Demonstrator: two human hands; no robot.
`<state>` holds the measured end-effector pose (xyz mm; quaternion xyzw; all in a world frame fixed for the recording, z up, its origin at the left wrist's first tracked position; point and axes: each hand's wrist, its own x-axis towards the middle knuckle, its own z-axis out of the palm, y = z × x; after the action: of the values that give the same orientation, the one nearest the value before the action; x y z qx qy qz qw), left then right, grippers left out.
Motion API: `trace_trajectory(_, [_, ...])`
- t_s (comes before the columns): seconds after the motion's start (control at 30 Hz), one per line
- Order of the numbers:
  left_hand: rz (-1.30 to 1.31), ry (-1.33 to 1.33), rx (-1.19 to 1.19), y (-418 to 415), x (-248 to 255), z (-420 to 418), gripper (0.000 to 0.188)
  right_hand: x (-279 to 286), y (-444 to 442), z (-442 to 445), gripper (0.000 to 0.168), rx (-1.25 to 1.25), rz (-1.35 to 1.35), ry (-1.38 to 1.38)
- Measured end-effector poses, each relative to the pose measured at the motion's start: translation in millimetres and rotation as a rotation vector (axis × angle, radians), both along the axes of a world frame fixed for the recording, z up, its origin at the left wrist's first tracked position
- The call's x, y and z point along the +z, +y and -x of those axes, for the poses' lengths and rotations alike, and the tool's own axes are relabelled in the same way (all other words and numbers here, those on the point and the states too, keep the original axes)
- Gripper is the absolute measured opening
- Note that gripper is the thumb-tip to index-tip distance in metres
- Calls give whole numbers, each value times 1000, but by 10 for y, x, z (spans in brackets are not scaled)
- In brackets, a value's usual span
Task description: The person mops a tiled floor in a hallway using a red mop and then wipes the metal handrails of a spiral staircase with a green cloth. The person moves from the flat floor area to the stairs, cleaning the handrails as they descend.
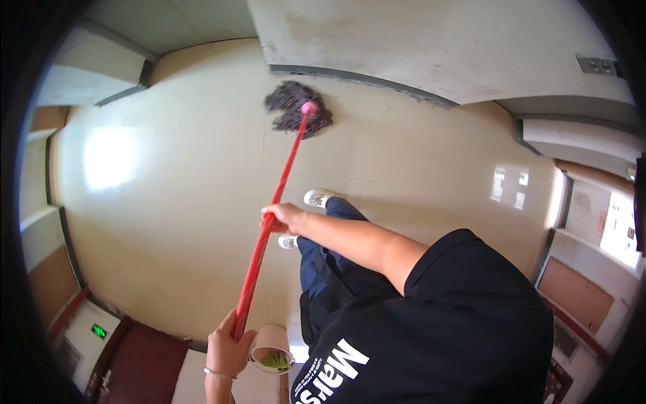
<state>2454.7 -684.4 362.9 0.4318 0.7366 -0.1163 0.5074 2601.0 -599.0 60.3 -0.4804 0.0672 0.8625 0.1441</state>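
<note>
A string mop with a dark grey head [298, 108], a pink socket and a long red handle [260, 247] lies diagonally through the view. Its strands are spread on the glossy tiled floor, close to the wall base. My right hand [282, 217] is closed around the handle partway along. At the handle's upper end, my left hand [228, 343], with a bracelet on the wrist, grips it too. Just right of that hand stands a pale bucket [271, 348] with something green inside. My feet, in white perforated clogs [318, 197], are to the right of the handle.
Along the top runs a scuffed wall [434, 45] with a dark grey skirting and a socket plate [597, 65]. A dark red door [136, 361] is at the lower left, beside a green lit sign [99, 331]. Wall corners jut out at both sides. Bright reflections lie on the floor.
</note>
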Motion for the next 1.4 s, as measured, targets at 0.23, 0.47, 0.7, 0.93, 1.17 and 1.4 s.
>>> trace_trajectory(0.23, [80, -293, -246, 609, -1033, -1201, 43, -726, 74, -2071, 16, -222, 34, -344])
trace_trajectory(0.47, [67, -197, -435, 315, -1635, -1995, 28, -1057, -282, -3159, 7, 26, 383, -600])
trace_trajectory(0.7, [-40, 93, -182, -1149, -1020, -1024, 24, -973, -1224, -1756, 17, 168, 271, -337])
trace_trajectory(0.93, [-21, 430, 229, -3953, -274, -1020, 34, -182, -3182, -300, 17, 659, 96, -123])
trace_trajectory(1.17, [-44, 569, 396, -4742, 17, -1628, 36, 111, -4109, 405, 15, 879, -128, 83])
trace_trajectory(1.4, [30, 572, 345, -4494, 75, -1995, 30, 57, -4199, 186, 15, 872, -154, 209])
